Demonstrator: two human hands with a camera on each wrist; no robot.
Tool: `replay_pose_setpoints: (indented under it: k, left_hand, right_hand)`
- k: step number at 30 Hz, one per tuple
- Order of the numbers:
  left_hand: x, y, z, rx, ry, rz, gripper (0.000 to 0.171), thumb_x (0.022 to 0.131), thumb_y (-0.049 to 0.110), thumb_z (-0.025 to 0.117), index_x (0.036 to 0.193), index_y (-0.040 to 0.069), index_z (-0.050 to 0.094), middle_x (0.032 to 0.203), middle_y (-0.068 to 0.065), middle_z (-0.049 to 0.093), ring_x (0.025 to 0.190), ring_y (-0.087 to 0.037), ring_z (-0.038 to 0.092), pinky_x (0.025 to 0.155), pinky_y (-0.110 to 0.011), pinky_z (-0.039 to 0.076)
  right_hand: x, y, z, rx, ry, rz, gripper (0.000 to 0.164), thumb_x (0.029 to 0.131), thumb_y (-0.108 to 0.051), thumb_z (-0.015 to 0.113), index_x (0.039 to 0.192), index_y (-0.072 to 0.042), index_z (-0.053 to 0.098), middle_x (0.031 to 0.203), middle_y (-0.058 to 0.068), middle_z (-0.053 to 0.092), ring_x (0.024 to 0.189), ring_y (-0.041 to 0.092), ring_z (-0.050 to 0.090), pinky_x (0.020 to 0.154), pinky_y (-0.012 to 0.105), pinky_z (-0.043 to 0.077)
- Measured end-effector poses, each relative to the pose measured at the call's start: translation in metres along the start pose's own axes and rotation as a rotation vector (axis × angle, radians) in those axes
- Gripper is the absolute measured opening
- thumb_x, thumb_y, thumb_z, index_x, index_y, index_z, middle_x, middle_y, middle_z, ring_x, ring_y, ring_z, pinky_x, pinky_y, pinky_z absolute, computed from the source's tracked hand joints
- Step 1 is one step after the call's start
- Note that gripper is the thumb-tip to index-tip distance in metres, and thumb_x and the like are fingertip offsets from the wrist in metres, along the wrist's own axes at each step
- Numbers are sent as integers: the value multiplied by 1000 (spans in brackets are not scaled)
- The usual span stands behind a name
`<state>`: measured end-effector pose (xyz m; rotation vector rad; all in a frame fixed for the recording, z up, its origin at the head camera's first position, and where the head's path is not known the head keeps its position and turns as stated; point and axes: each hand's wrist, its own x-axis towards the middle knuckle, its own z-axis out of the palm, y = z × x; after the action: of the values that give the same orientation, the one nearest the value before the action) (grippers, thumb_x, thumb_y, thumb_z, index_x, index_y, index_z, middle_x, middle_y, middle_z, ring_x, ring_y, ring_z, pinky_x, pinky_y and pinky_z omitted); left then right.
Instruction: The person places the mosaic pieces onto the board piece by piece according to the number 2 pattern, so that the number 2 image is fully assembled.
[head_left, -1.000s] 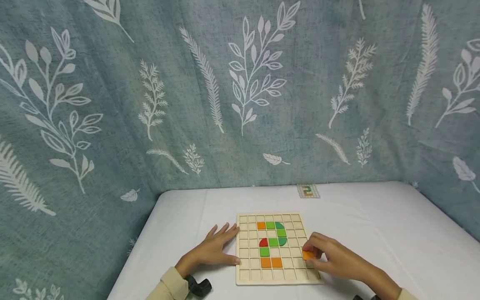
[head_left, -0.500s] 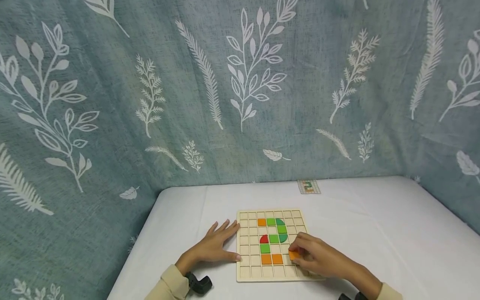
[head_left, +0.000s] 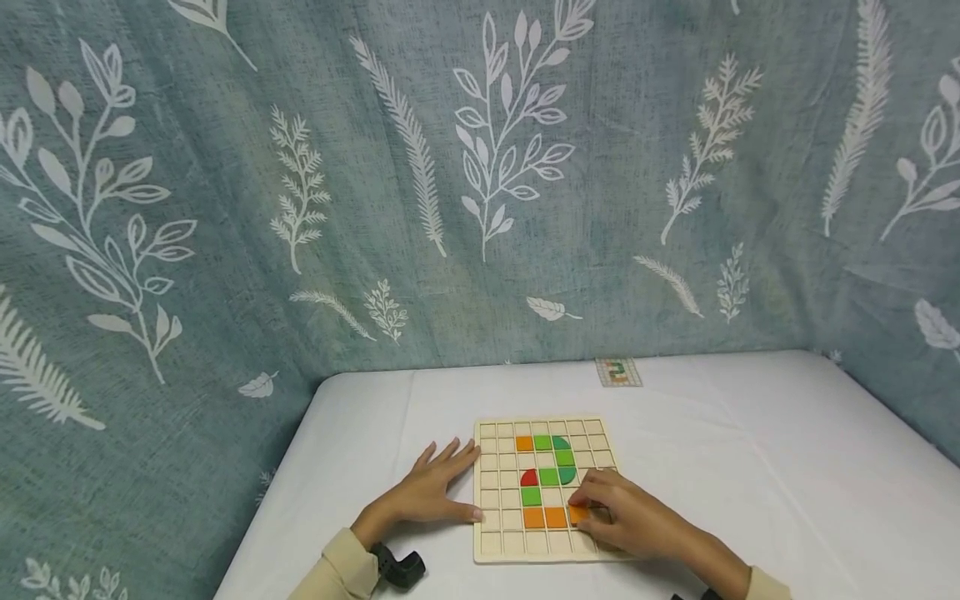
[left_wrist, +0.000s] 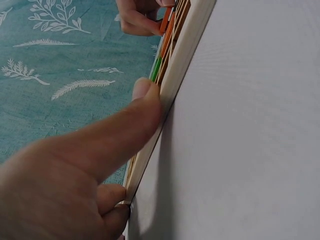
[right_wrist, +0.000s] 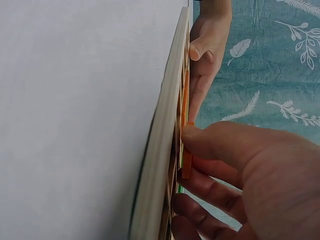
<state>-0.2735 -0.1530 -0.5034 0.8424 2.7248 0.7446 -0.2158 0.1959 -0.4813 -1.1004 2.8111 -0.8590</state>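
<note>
A wooden grid board lies on the white table, with orange, green and red tiles set in some of its squares. My right hand pinches an orange square tile between thumb and fingers, beside two orange tiles in the same row. In the right wrist view that orange tile stands slightly proud of the board; whether it is fully seated cannot be told. My left hand spreads its fingers along the board's left edge, the thumb resting on the rim.
A small pattern card with a coloured grid lies at the table's back edge. The white table reaches back to a teal curtain with white leaf prints.
My right hand has moved left over the board with the orange tile, from the board's right side to the end of the orange row. The left hand stays put.
</note>
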Motion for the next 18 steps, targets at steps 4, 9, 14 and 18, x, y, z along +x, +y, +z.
replay_pose_setpoints:
  k: [4,9,14,18]
  left_hand:
    - [0,1,-1,-1,-4,-2,104,80,69,70,159,17,28,167,-2,21,157,-29,10,125,-57,-3]
    - [0,2,-2,9,-4,-14,104,79,70,69,159,18,27,167,0,21,157,-28,10,126,-56,-2]
    - [-1,2,-2,12,-2,-24,105,79,70,69,160,19,27,167,1,22,157,-27,11,126,-56,-1]
    - [-2,0,0,16,-2,-9,104,80,69,70,160,18,26,167,-1,22,157,-28,11,125,-57,-1]
  right_hand:
    - [0,-1,0,16,-1,-10,21,92,-30,72,109,-18,73,100,-13,59,86,1,47,71,18,44]
    - [1,1,-1,14,-3,-29,22,91,-29,74,110,-18,74,100,-14,59,85,0,45,71,15,41]
    - [2,3,0,22,-9,-31,25,88,-29,76,111,-18,75,101,-14,60,86,1,46,71,15,42]
    - [2,4,0,36,-26,-20,29,87,-31,76,113,-17,75,101,-15,60,86,1,46,71,15,41]
